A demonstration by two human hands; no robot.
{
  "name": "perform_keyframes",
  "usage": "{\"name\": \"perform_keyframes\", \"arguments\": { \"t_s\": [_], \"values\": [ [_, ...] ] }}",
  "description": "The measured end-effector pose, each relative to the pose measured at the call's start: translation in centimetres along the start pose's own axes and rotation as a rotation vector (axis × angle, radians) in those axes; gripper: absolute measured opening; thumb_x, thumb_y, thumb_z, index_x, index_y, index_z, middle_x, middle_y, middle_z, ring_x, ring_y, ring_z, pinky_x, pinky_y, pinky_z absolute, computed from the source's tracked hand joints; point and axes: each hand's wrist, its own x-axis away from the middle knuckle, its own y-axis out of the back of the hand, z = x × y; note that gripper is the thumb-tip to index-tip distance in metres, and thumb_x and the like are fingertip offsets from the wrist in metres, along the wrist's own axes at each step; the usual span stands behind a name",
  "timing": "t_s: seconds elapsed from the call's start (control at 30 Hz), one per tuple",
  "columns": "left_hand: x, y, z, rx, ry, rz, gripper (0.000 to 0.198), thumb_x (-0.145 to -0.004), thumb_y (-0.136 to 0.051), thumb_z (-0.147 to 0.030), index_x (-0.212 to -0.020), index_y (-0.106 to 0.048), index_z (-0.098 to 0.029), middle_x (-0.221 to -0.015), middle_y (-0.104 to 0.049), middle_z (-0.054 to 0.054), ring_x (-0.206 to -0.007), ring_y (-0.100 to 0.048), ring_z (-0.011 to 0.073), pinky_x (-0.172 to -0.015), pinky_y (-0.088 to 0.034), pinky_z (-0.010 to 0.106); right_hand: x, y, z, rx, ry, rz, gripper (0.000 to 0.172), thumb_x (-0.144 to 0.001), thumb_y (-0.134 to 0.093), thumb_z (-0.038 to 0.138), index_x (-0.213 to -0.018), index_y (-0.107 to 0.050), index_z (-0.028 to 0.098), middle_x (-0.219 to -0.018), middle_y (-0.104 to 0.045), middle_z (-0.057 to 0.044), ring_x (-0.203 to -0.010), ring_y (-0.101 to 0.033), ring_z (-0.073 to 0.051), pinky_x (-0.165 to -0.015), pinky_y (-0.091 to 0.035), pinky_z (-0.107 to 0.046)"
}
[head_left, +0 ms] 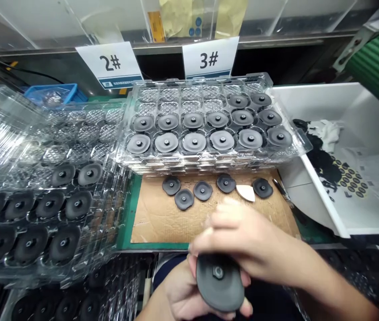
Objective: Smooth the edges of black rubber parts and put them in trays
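Observation:
My left hand [183,290] holds a black, rounded disc [221,283] low in front of me, with its fingers under and around it. A short stud with a metal centre stands up from the disc's face. Over the disc's far edge lies my right hand [236,227], its fingers curled together and slightly blurred. Whether something small is pinched there is hidden. Beyond the hands, several smaller black discs [184,199] lie on a cardboard sheet [156,227], along with a white, leaf-shaped piece [245,192].
A stack of clear plastic trays [189,158] with black discs in its pockets stands behind the cardboard. More trays [105,214] are at left. A white bin [330,214] at right holds black scraps and sticker sheets. A pen-like tool [283,191] lies beside it.

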Motion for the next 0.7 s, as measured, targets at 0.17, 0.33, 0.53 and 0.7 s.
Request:
{"name": "perform_keyframes", "arguments": {
  "t_s": [0.17,0.33,0.53,0.7],
  "values": [
    [-0.8,-1.4,-1.1,0.076,0.389,0.382,0.044,-0.066,-0.070,-0.036,-0.106,-0.062,-0.020,-0.095,-0.070,0.007,-0.079,-0.068,0.0230,-0.060,-0.054,0.023,2.6,-5.1,-5.1,-0.056,-0.450,-0.180,0.024,-0.086,-0.047,0.017,-0.102,-0.062,0.025,-0.088,-0.063,-0.003,-0.082,-0.056,-0.016,-0.073,-0.044,-0.029],
    [-1.0,-0.7,-1.8,0.044,0.250,0.371,0.058,-0.054,-0.077,-0.041,-0.103,-0.063,-0.013,-0.106,-0.066,0.011,-0.089,-0.065,0.0258,-0.067,-0.054,0.027,4.6,-13.1,-7.2,-0.104,-0.591,-0.318,0.034,-0.088,-0.038,0.018,-0.119,-0.052,0.023,-0.106,-0.056,-0.007,-0.093,-0.058,-0.017,-0.078,-0.049,-0.031],
    [-1.4,0.3,-2.1,0.053,0.113,0.318,0.060,-0.060,-0.070,-0.046,-0.110,-0.059,-0.016,-0.115,-0.062,0.011,-0.101,-0.060,0.0294,-0.074,-0.053,0.029,5.1,-16.1,-6.9,-0.055,-0.640,-0.436,0.036,-0.083,-0.048,0.030,-0.118,-0.054,0.028,-0.120,-0.049,-0.008,-0.104,-0.051,-0.026,-0.085,-0.047,-0.043],
    [-1.5,0.1,-2.3,0.074,0.009,0.253,0.060,-0.062,-0.069,-0.044,-0.115,-0.057,-0.019,-0.119,-0.060,0.011,-0.104,-0.058,0.0282,-0.082,-0.050,0.032,4.8,-15.0,-7.8,-0.073,-0.605,-0.463,0.036,-0.082,-0.048,0.028,-0.116,-0.057,0.023,-0.118,-0.051,-0.011,-0.096,-0.055,-0.024,-0.085,-0.047,-0.041]
  ]
}}
